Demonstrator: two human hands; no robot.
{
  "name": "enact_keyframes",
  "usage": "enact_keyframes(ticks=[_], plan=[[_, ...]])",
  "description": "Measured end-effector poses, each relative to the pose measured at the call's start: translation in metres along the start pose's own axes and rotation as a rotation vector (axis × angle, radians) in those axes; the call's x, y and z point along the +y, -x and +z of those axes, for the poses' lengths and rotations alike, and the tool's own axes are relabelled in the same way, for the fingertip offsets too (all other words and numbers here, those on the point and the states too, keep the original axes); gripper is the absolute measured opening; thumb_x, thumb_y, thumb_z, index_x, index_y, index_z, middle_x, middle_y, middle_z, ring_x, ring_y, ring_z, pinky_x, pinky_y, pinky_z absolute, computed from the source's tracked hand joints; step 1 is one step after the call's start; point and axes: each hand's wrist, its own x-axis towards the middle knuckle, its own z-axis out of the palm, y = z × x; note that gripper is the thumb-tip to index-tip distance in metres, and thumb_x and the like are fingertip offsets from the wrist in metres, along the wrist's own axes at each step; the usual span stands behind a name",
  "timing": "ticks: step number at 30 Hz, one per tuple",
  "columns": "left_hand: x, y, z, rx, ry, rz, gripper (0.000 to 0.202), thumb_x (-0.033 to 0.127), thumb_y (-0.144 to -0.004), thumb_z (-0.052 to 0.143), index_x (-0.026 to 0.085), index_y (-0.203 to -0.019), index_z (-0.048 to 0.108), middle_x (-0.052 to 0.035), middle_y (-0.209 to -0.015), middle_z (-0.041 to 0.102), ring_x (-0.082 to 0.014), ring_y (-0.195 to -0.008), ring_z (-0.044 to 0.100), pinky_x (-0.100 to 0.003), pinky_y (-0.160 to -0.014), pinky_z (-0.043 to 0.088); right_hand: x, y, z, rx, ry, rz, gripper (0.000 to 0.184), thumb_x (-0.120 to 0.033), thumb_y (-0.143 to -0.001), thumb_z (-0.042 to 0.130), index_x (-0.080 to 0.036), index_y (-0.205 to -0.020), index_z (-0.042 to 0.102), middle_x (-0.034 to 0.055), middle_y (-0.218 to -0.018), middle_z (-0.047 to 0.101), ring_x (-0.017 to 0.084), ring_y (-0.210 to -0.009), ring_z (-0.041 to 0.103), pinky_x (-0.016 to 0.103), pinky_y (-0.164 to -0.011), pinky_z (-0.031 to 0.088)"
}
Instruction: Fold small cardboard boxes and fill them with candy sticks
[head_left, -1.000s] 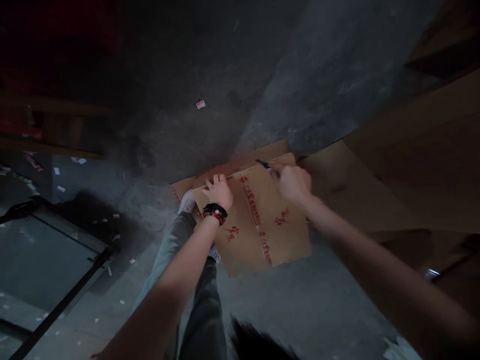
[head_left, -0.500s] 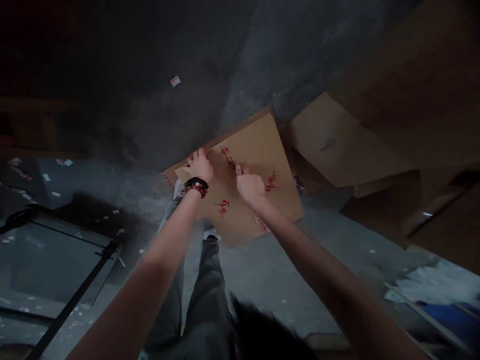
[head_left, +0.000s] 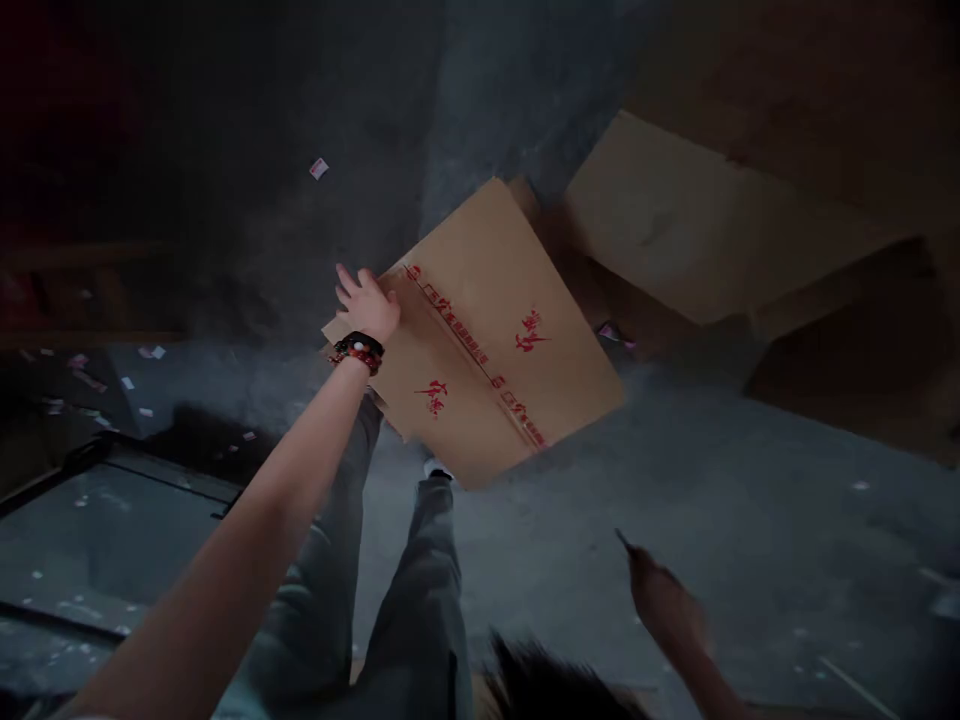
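Spreading its fingers near a corner, the left hand (head_left: pixel 367 305) is bearing on the upper edge of a flattened tan cardboard box (head_left: pixel 487 300), though the pictures do not settle whether it is gripping the edge or only pressing on it. A black band and a red beaded bracelet (head_left: pixel 358 352) are circling its wrist. No other support is showing, so this hand seems to be what is keeping the cardboard tilted in front of the person's legs, with its lower corner near a white shoe (head_left: pixel 439 468) and grey trousers (head_left: pixel 420 620). Red printed characters are running along a straight central crease (head_left: pixel 480 362), with a red mark sitting on each side, and the crease suggests why the box can lie so flat. The right hand (head_left: pixel 664 600) is hanging low and well apart from the cardboard, blurred, with a thin dark tip (head_left: pixel 622 540) poking from it; it seems to be holding something narrow, but the blur is hiding its grip. Farther out, large brown cardboard panels (head_left: pixel 712 210) are leaning at the upper right, while a grey concrete floor (head_left: pixel 750 500) is stretching below, with small paper scraps (head_left: pixel 142 352) and a red-and-white label (head_left: pixel 319 168) lying scattered about.
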Motion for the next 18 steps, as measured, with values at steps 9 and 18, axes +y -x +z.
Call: enact_keyframes(ticks=[9, 18], plan=[[0.012, 0.094, 0.072, -0.332, -0.325, 1.046, 0.055, 0.018, -0.089, 0.039, 0.013, -0.144, 0.043, -0.015, -0.153, 0.035, -0.037, -0.144, 0.021, -0.055, -0.116, 0.015, -0.236, -0.183, -0.076, 0.115, -0.23, -0.466, 0.06, -0.041, -0.078, 0.071, -0.01, -0.123, 0.048, 0.0191, -0.11, 0.065, 0.03, -0.102, 0.063, 0.037, -0.083, 0.048], [0.067, 0.069, 0.078, -0.704, -0.526, 0.893, 0.033, 0.013, -0.08, 0.059, 0.009, -0.11, 0.07, -0.0218, -0.115, 0.067, -0.0328, -0.115, 0.058, -0.044, -0.102, 0.039, -0.262, -0.193, -0.063, 0.122, -0.207, -0.374, 0.048, -0.033, -0.087, 0.064, -0.005, -0.121, 0.046, 0.0224, -0.122, 0.056, 0.031, -0.116, 0.051, 0.033, -0.086, 0.037]])
